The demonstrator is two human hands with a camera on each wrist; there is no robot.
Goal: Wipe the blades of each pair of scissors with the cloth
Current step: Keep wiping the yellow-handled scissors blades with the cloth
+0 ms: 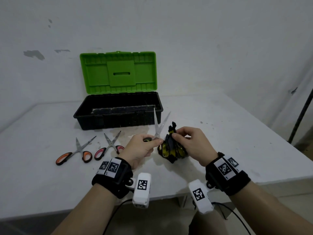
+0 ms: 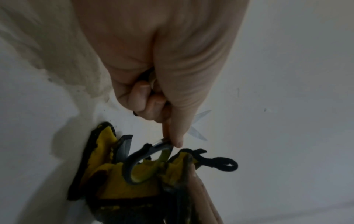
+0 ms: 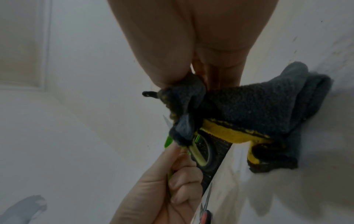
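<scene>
My left hand (image 1: pixel 152 143) grips the green-and-black handles of a pair of scissors (image 1: pixel 158 128). Its blades stand apart and point up and away, in front of the toolbox. In the left wrist view, one handle loop (image 2: pixel 138 160) hangs below the curled fingers (image 2: pixel 153 104). My right hand (image 1: pixel 176 137) pinches a bunched dark grey and yellow cloth (image 1: pixel 171 150) just right of the scissors' pivot. The lower part of the cloth rests on the table. The cloth (image 3: pixel 258 106) and the handle loop (image 3: pixel 199 153) also show in the right wrist view. The blades are bare, apart from the cloth.
Orange-handled scissors (image 1: pixel 76 153) and pink-handled scissors (image 1: pixel 110 146) lie with their blades apart on the white table (image 1: pixel 237 133) to the left. A black toolbox (image 1: pixel 118 116) with a raised green lid (image 1: pixel 118 72) stands behind them, against the wall. A dark pole (image 1: pixel 301 112) stands at the right.
</scene>
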